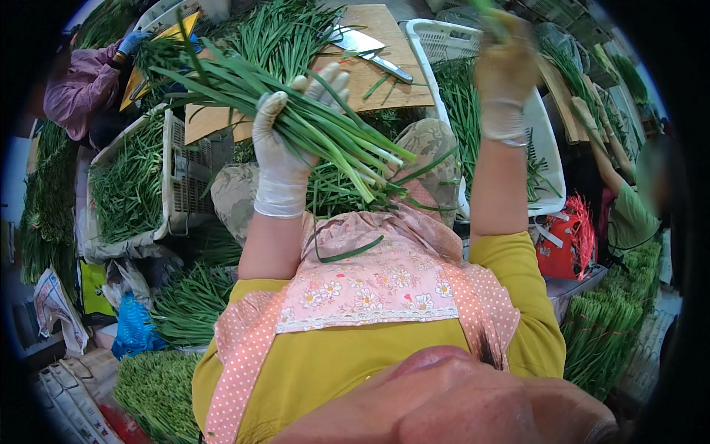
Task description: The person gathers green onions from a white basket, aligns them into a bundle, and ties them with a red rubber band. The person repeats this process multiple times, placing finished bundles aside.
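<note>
My left hand (285, 147), in a whitish glove, holds a loose bunch of garlic chives (333, 133) above my lap. The pale cut ends point down to the right and the flat green leaves spread up to the left. My right hand (507, 61), also gloved and blurred by motion, is raised over the white crate on the right. A blurred green piece (487, 8) sticks up from its fingers. Before me, more chives (283, 41) lie on a wooden board (383, 91). A broad-bladed knife (369, 47) rests there too. Loose green leaves (338, 191) cover part of my lap.
White plastic crates stand at right (546, 177) and left (169, 183), both with greens inside. Bundled chives (602, 327) stand at lower right, near a red bag (557, 252). A blue bag (136, 324) sits at left. Co-workers (91, 89) are at both sides.
</note>
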A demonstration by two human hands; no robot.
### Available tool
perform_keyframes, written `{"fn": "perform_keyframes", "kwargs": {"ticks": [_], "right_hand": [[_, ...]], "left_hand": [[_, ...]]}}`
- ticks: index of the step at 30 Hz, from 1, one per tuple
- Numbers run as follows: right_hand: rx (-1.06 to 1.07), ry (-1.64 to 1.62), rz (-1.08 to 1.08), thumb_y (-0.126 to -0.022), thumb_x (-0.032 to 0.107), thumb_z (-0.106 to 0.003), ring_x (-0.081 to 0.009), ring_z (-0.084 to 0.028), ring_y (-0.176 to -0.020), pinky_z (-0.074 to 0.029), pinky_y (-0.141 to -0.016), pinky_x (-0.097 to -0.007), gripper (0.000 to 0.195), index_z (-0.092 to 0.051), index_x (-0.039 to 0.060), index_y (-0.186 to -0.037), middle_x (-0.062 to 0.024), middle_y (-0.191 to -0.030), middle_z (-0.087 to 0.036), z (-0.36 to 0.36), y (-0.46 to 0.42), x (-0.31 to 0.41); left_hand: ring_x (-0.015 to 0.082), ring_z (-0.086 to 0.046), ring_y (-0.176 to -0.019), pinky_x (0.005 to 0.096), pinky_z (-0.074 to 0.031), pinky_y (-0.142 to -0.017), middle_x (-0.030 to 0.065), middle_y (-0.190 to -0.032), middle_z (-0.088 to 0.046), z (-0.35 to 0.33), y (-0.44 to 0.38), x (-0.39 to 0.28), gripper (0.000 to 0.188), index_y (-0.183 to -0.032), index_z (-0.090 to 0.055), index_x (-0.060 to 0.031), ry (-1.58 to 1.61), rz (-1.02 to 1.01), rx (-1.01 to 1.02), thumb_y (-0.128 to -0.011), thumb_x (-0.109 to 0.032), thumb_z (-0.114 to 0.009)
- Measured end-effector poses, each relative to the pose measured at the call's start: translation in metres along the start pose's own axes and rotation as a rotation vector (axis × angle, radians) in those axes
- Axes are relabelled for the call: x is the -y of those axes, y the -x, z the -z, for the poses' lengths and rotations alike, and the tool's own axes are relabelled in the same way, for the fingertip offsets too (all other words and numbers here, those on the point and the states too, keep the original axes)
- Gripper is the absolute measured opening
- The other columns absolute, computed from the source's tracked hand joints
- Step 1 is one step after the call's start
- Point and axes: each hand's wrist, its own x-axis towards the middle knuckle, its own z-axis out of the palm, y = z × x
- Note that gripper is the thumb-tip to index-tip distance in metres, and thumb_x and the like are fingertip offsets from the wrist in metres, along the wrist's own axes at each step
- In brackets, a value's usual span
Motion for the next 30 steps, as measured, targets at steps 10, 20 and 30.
{"fn": "perform_keyframes", "kwargs": {"ticks": [10, 20, 30], "right_hand": [[0.674, -0.634, 0.200, -0.081, 0.020, -0.068, -0.0310, -0.065, -0.073, -0.051, -0.063, -0.0383, 0.022, -0.061, 0.0089, -0.099, -0.0117, -0.081, -0.066, 0.063, 0.086, 0.085], [0.699, -0.927, 0.137, -0.085, 0.025, -0.069, -0.0256, -0.067, -0.076, -0.053, -0.068, -0.0301, 0.038, -0.063, 0.0066, -0.117, -0.0132, -0.101, -0.068, 0.083, 0.106, 0.084], [0.943, -0.901, -0.038, -0.091, 0.026, -0.061, -0.0138, -0.063, -0.069, -0.051, -0.063, -0.0267, 0.031, -0.065, 0.0075, -0.116, -0.0102, -0.089, -0.067, 0.046, 0.116, 0.026]], "left_hand": [[0.0422, -0.026, -0.138, 0.0528, -0.022, -0.115, 0.0319, -0.147, -0.023, -0.007, 0.001, 0.006, 0.041, -0.118, -0.052, 0.0044, 0.071, 0.049, 0.024, -0.086, -0.020, -0.053], [0.0250, -0.056, -0.103, 0.0439, -0.047, -0.095, 0.0225, -0.138, -0.045, -0.003, -0.006, -0.017, 0.055, -0.138, -0.041, -0.0074, 0.183, 0.087, 0.208, -0.084, -0.009, -0.053], [0.0154, -0.052, -0.093, 0.0388, -0.042, -0.096, 0.0030, -0.110, -0.053, -0.014, -0.002, -0.056, 0.043, -0.124, -0.044, -0.0079, 0.141, -0.248, 0.231, -0.083, -0.006, -0.054]]}}
